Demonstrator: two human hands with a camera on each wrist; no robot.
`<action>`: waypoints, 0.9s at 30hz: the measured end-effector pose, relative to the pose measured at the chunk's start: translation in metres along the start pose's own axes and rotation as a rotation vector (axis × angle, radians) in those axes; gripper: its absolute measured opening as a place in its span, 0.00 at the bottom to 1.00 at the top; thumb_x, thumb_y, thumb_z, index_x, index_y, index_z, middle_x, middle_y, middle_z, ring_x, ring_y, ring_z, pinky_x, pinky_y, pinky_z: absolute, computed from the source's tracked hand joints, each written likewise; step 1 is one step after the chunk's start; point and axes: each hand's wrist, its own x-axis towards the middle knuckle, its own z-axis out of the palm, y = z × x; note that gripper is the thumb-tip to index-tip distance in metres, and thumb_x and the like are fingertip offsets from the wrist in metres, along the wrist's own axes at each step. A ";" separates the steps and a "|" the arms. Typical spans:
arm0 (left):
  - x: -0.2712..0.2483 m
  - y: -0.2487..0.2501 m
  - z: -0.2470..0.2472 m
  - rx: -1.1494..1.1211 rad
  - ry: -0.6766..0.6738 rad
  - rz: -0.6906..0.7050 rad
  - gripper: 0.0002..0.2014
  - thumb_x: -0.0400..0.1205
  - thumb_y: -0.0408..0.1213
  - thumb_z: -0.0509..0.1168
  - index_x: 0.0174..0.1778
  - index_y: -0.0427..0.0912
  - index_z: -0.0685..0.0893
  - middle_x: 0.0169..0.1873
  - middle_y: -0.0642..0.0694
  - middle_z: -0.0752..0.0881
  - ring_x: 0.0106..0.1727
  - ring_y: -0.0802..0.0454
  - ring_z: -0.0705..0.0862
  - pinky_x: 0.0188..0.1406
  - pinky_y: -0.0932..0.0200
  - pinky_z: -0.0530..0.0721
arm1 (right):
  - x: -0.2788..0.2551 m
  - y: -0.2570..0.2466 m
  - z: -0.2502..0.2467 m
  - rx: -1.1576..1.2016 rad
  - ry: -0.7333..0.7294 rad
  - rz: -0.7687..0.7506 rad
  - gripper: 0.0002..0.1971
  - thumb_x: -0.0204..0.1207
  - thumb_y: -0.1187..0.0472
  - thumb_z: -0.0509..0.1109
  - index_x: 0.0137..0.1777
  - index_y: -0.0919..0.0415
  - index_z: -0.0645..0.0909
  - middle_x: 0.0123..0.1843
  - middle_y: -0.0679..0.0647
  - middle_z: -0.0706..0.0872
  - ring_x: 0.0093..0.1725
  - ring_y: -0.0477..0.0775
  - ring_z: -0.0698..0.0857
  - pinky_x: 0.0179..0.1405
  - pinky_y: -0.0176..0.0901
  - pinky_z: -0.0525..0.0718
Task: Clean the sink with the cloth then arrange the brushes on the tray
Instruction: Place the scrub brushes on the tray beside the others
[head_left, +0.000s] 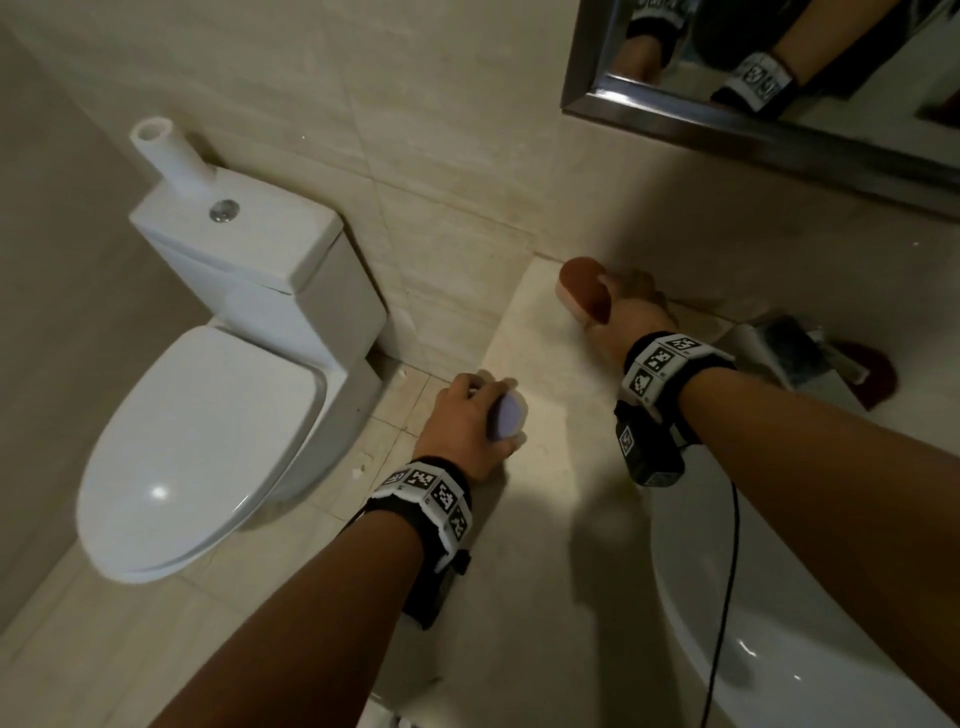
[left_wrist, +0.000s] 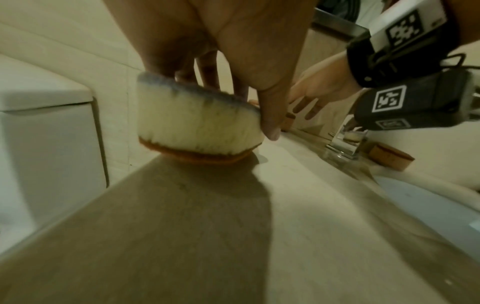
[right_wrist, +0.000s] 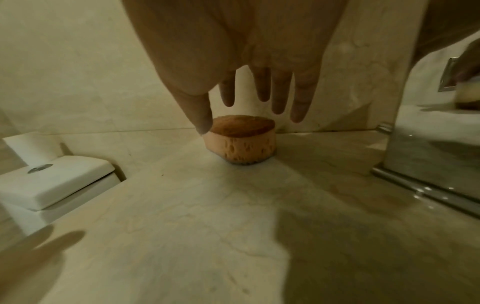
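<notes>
My left hand (head_left: 470, 415) grips a scrubbing brush (head_left: 508, 422) with a pale lilac back, low over the counter's left edge. The left wrist view shows its white body (left_wrist: 197, 127) and orange underside pinched between thumb and fingers. My right hand (head_left: 631, 306) hovers at the back of the counter over a brown-topped sponge brush (head_left: 584, 293). In the right wrist view the fingers (right_wrist: 279, 96) hang straight above that brush (right_wrist: 241, 139), which stands on the counter. The thumb tip is at the brush's left edge; whether they touch is unclear.
A chrome faucet (head_left: 795, 353) stands right of my right wrist, with a dark red round item (head_left: 875, 376) behind it. The white sink (head_left: 779, 623) lies lower right. A toilet (head_left: 208, 415) stands left of the marble counter (head_left: 545, 545). A mirror (head_left: 779, 104) hangs above.
</notes>
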 end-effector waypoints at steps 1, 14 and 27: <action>0.002 -0.002 0.001 -0.028 0.006 -0.005 0.35 0.72 0.51 0.73 0.75 0.50 0.70 0.69 0.45 0.70 0.68 0.43 0.72 0.71 0.51 0.73 | 0.005 -0.001 0.001 0.001 -0.004 0.010 0.35 0.77 0.45 0.63 0.81 0.47 0.53 0.83 0.58 0.49 0.80 0.67 0.57 0.79 0.59 0.61; 0.002 -0.005 -0.001 0.169 -0.075 0.004 0.35 0.72 0.55 0.70 0.76 0.64 0.67 0.76 0.50 0.65 0.75 0.45 0.66 0.72 0.47 0.72 | -0.004 -0.015 0.022 0.064 -0.039 -0.034 0.32 0.73 0.41 0.67 0.72 0.54 0.62 0.68 0.65 0.70 0.63 0.71 0.76 0.62 0.61 0.79; -0.016 0.045 -0.046 0.111 -0.075 0.114 0.37 0.70 0.43 0.73 0.75 0.47 0.67 0.65 0.42 0.74 0.64 0.39 0.75 0.61 0.46 0.79 | -0.100 -0.001 -0.020 0.193 -0.014 -0.071 0.38 0.68 0.38 0.72 0.74 0.53 0.64 0.70 0.57 0.76 0.66 0.61 0.79 0.65 0.53 0.78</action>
